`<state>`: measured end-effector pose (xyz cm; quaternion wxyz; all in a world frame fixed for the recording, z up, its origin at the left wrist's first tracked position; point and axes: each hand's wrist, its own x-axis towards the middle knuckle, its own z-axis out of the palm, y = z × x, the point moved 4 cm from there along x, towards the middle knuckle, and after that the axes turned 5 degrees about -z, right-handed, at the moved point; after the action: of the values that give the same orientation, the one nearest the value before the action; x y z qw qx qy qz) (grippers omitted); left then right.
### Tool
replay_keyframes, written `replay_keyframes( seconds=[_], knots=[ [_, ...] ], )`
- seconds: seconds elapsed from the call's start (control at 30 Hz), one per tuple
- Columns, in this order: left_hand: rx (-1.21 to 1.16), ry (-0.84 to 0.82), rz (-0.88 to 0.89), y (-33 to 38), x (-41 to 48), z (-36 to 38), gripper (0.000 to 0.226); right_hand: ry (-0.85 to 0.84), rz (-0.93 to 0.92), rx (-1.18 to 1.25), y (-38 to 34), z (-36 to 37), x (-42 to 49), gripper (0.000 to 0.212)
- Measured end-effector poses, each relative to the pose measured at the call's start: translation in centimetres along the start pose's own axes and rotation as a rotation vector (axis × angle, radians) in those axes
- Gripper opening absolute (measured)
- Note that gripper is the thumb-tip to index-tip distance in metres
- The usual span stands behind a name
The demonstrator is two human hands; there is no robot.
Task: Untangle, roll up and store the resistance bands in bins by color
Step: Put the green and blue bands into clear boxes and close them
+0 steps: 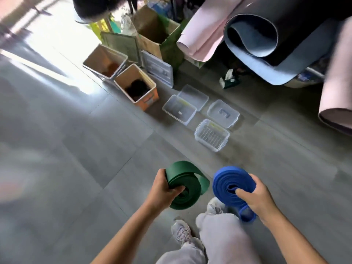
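Observation:
My left hand grips a rolled green resistance band, thumb across the coil's face, with one loose loop arching over the top. My right hand grips a rolled blue resistance band, thumb in its centre, and a short blue end hangs below the palm. Both rolls are held above the grey floor, in front of my legs. Ahead on the floor stand two clear bins, each beside a clear lid. Further left are a white-rimmed bin with something red-brown inside and an orange bin with something dark inside.
Clear lids lie by the clear bins. A cardboard box and a white crate stand behind them. Rolled mats, pink and blue-black, overhang at the upper right. A tissue pack lies on the floor.

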<state>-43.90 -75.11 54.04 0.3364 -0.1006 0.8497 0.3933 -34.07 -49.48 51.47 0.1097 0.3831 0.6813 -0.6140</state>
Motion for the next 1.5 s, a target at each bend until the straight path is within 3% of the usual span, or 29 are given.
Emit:
replay_keyframes(
  seconds=[0.43, 0.67, 0.93, 1.23, 1.5],
  knots=[
    [0.269, -0.153, 0.055, 5.5, 25.5, -8.7, 0.045, 0.163, 0.119, 0.104, -8.6, 12.7, 20.5, 0.037],
    [0.374, -0.175, 0.093, 7.5, 38.6, -9.5, 0.047, 0.242, 0.180, 0.174, -8.2, 16.5, 30.4, 0.039],
    [0.540, -0.338, 0.249, 6.8, 49.6, -3.9, 0.045, 0.401, 0.271, 0.258, -1.1, 19.0, 38.1, 0.038],
    [0.462, -0.372, 0.325, 0.3, 57.7, 2.4, 0.055, 0.415, 0.295, 0.293, 10.8, 24.2, 46.0, 0.033],
    [0.458, -0.505, 0.338, -4.2, 63.5, 6.7, 0.048, 0.434, 0.190, 0.207, 16.7, 19.4, 50.6, 0.023]
  ],
)
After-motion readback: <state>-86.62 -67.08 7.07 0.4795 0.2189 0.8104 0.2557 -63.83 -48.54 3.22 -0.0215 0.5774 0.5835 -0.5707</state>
